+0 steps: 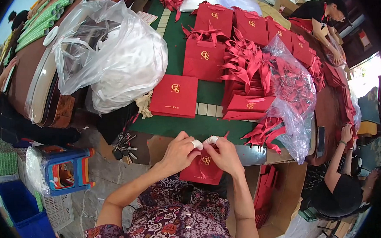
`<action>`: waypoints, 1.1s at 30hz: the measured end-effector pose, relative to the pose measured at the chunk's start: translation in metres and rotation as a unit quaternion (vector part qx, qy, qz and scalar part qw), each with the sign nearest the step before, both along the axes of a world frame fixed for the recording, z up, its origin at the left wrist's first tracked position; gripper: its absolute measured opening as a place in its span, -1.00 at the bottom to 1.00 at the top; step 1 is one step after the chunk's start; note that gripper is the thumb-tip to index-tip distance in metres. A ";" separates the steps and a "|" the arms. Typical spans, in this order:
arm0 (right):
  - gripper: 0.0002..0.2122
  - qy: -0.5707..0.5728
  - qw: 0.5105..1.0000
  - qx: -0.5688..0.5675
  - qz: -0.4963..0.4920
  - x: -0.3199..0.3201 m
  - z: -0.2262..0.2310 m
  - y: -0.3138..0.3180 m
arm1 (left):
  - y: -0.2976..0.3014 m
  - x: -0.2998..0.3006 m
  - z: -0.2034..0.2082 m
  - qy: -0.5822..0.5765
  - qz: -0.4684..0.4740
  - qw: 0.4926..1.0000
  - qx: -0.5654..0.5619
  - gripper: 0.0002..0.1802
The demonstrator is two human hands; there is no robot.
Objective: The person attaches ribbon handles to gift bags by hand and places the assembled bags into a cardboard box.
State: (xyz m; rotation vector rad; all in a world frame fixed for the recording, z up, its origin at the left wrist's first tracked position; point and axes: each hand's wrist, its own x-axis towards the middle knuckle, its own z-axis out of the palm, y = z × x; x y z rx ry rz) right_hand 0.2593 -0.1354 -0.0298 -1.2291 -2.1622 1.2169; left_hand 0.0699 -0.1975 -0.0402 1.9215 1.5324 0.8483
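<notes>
A red gift bag (201,173) with a gold emblem rests upright against my lap, and its lower part hangs just in front of the patterned shirt. My left hand (181,152) pinches its top edge, thumb and index finger together. On the other side my right hand (224,155) grips the same edge, close to the left fingertips. White tape wraps a finger on each hand. A short red ribbon end sticks up behind the right fingers; what else the fingertips hold is hidden. Ahead lies a flat stack of red bags (174,96) on the green tabletop (167,125).
Bags with ribbon handles (244,72) crowd the table's middle and right, beside a clear plastic bag of ribbons (295,82). A big plastic bag of white material (128,57) stands left. Keys (124,147) hang near the edge. Below right is a cardboard box (285,200). Several people work around.
</notes>
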 end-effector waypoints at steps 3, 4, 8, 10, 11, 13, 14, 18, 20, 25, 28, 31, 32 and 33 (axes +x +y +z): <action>-0.82 -0.028 0.995 -0.087 0.026 0.009 0.001 0.013 | -0.003 0.005 -0.002 -0.015 -0.007 0.997 0.069 -0.78; -0.82 -0.028 0.995 -0.088 0.025 0.010 0.002 0.014 | -0.004 0.005 -0.004 -0.003 -0.012 0.994 0.105 -0.79; -0.82 -0.048 0.992 -0.102 0.053 0.012 0.014 0.021 | -0.007 0.007 -0.009 0.044 -0.028 0.983 0.174 -0.82; -0.83 -0.066 0.987 -0.131 0.066 0.013 0.013 0.022 | -0.006 0.008 -0.012 0.043 -0.040 0.982 0.181 -0.80; -0.82 -0.032 0.988 -0.143 0.056 0.015 0.006 0.022 | -0.005 0.008 -0.012 0.041 -0.051 0.980 0.188 -0.78; -0.82 0.002 0.987 -0.154 0.042 0.018 -0.012 0.021 | -0.003 0.007 -0.010 0.043 -0.057 0.981 0.181 -0.78; -0.82 0.028 0.985 -0.167 0.012 0.019 -0.023 0.019 | -0.002 0.007 -0.010 0.045 -0.062 0.982 0.173 -0.78; -0.83 0.109 0.967 -0.170 -0.158 0.018 -0.033 0.026 | -0.001 0.011 -0.008 -0.017 -0.069 0.992 0.105 -0.77; -0.82 0.097 0.972 -0.144 -0.158 0.017 -0.023 0.025 | -0.001 0.008 -0.011 0.019 -0.042 0.997 0.057 -0.77; -0.82 0.079 0.960 0.044 -0.266 0.032 -0.013 0.023 | 0.003 -0.001 -0.007 -0.050 0.008 0.998 0.022 -0.77; -0.80 -0.033 0.956 0.048 -0.288 0.042 0.000 0.019 | 0.007 0.002 -0.010 -0.056 0.060 0.996 0.035 -0.77; -0.76 -0.124 0.954 0.087 -0.260 0.042 -0.012 0.016 | 0.017 0.010 -0.007 -0.005 0.108 0.994 0.030 -0.74; -0.74 -0.164 0.949 0.101 -0.252 0.042 -0.015 0.015 | 0.023 0.015 -0.003 0.042 0.117 0.992 0.018 -0.72; -0.74 -0.156 0.945 0.125 -0.257 0.043 -0.024 0.014 | 0.028 0.020 -0.004 0.052 0.119 0.991 0.041 -0.68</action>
